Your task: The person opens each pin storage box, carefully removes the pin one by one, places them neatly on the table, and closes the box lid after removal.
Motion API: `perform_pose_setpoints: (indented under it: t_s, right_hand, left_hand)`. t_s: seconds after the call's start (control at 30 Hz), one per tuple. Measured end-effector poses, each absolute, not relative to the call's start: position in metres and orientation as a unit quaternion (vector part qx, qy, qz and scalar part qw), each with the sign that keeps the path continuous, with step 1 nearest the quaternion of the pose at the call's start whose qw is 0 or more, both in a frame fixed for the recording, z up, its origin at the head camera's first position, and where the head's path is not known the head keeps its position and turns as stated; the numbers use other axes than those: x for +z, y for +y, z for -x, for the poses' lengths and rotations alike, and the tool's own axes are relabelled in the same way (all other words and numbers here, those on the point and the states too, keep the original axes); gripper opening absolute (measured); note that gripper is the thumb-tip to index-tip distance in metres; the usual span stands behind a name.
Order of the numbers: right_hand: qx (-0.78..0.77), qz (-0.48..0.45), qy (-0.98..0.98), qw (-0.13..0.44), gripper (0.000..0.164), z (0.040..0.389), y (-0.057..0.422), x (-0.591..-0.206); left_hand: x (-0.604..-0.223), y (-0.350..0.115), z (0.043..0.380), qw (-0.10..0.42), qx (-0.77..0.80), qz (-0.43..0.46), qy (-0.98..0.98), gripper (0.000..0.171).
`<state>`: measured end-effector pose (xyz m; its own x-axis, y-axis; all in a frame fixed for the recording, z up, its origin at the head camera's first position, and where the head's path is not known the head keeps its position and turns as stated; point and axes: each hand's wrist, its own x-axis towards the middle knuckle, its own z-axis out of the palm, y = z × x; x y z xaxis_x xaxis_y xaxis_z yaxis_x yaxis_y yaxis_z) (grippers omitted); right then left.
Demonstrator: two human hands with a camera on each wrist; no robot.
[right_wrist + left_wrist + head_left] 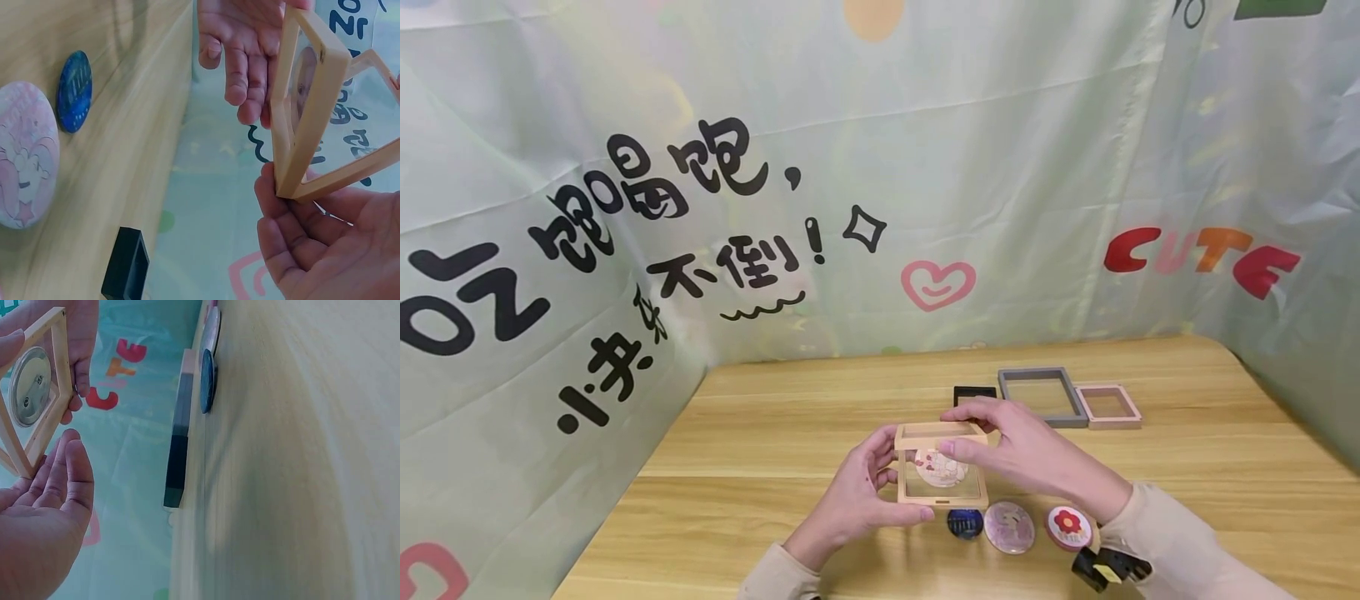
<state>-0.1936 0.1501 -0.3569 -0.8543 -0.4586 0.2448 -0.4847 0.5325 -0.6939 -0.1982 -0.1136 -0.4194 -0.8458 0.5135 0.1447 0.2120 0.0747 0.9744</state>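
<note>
Both hands hold a peach-coloured floating display frame (940, 502) over the table, its two hinged halves apart at an angle. A round pin badge (936, 469) with a pink-and-white picture sits against the clear film inside. The left wrist view shows the metal back (30, 387) of that badge, with its pin. My left hand (861, 492) grips the left side, thumb along the lower edge. From above and the right, my right hand (1022, 442) pinches the raised half. In the right wrist view, fingertips of the right hand (337, 244) are at a frame corner.
On the wooden table (760, 442), a blue badge (965, 523), a pink badge (1010, 527) and a red flower badge (1069, 527) lie close below the hands. Behind them are a black frame (974, 392), a grey frame (1078, 400) and a pink frame (1108, 423). A printed curtain (1000, 167) surrounds the table.
</note>
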Motion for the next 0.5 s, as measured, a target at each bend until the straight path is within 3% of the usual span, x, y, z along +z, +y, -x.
perform_pose_setpoints:
  t_s: [0.23, 0.5]
  right_hand:
    - [0.394, -0.274, -0.877, 0.019, 0.038, 0.1978, 0.1516, -0.3514]
    - [0.401, -0.256, -0.879, 0.016, 0.044, 0.2039, 0.1533, -0.3463]
  left_hand:
    - [-0.4189, -0.1126, 0.1972, 0.105, 0.628, -0.263, 0.725, 0.087]
    - [-0.4204, -0.1115, 0.197, 0.1, 0.629, -0.277, 0.72, 0.089]
